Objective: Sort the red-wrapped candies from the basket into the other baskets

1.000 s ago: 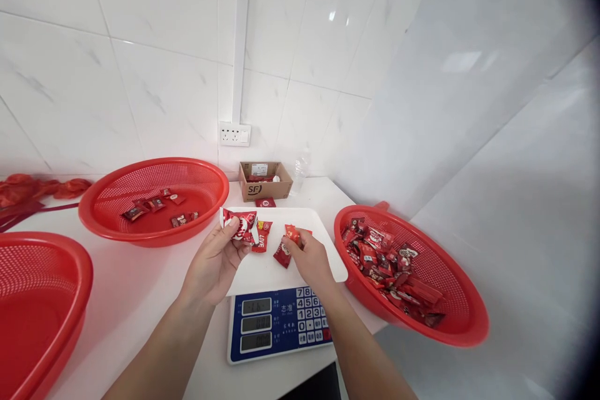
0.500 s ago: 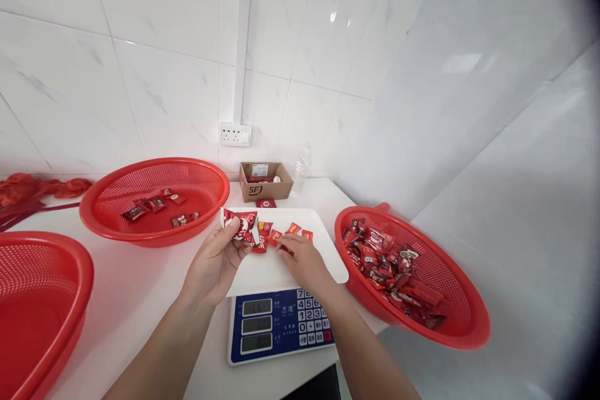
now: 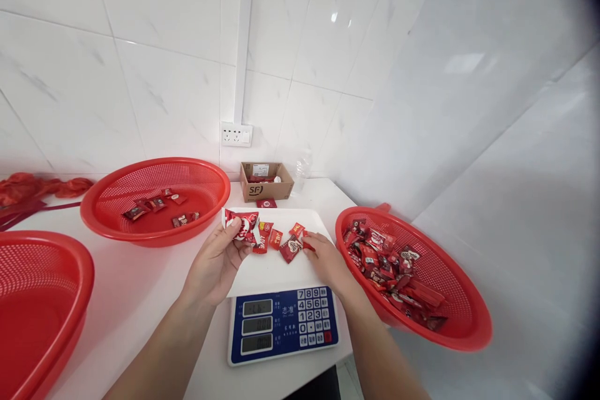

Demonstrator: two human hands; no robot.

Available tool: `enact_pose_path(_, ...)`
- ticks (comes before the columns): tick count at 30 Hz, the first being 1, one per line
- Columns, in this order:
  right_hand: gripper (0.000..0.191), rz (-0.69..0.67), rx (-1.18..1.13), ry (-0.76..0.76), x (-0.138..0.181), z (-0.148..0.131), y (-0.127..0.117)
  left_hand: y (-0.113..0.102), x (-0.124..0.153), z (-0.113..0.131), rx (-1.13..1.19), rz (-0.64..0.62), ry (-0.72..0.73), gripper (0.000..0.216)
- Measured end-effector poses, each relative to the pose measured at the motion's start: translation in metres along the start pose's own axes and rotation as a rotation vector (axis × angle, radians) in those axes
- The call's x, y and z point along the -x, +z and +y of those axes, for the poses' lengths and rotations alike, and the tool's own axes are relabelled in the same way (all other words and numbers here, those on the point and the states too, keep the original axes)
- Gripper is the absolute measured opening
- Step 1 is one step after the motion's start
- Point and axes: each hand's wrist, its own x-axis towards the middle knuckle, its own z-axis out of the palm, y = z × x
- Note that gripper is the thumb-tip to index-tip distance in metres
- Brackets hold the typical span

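My left hand (image 3: 218, 259) is closed on a red-and-white snack packet (image 3: 244, 225), thumb on top, over the left part of the white scale tray (image 3: 262, 276). My right hand (image 3: 325, 257) is at the tray's right side, its fingertips pinched on a small red packet (image 3: 307, 242) that they partly cover. Just left of those fingertips lies a dark red packet (image 3: 291, 249) with pale lettering. Farther left on the tray are a small red packet (image 3: 275, 238) and a red packet with yellow print (image 3: 263, 239).
A red basket (image 3: 462, 262) full of packets stands on the right. Another red basket (image 3: 154, 239) with several packets is at back left, and a third basket (image 3: 75, 275) is nearer. Behind the tray sit a cardboard box (image 3: 281, 189) and a clear bottle (image 3: 302, 165). The scale's keypad (image 3: 314, 319) faces me.
My right hand has moved right across the tray, to a small red packet at the right. The dark red packet now shows on the tray. My left hand keeps its packet in place.
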Motion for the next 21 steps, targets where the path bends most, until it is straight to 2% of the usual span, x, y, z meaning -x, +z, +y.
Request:
enact_pose_path(4,0.035,0.045,-0.026,0.04,0.003,0.002,-0.006,0.0,0.0,-0.002,-0.034,-0.003,-0.02,0.023)
enact_pose_path(7,0.035,0.067,-0.091,0.02,0.011,-0.015,-0.014,0.001,0.002,-0.005,-0.103,-0.016,-0.041,0.02)
enact_pose_path(10,0.039,0.007,-0.257,-0.061,0.026,-0.044,-0.026,0.003,0.006,-0.01,-0.23,-0.086,-0.065,0.018)
enact_pose_path(13,0.038,-0.125,-0.569,-0.173,0.041,-0.071,-0.035,0.007,0.012,-0.017,-0.396,-0.174,-0.069,0.023)
enact_pose_path(15,0.037,-0.149,-0.663,-0.224,0.048,-0.084,-0.038,0.009,0.016,-0.021,-0.501,-0.231,-0.06,0.024)
enact_pose_path(18,0.034,-0.131,-0.722,-0.187,0.054,-0.091,-0.037,0.011,0.018,-0.026,-0.596,-0.316,-0.015,0.021)
enact_pose_path(21,0.034,-0.14,-0.744,-0.139,0.058,-0.092,-0.036,0.011,0.019,-0.027,-0.738,-0.345,0.072,0.017)
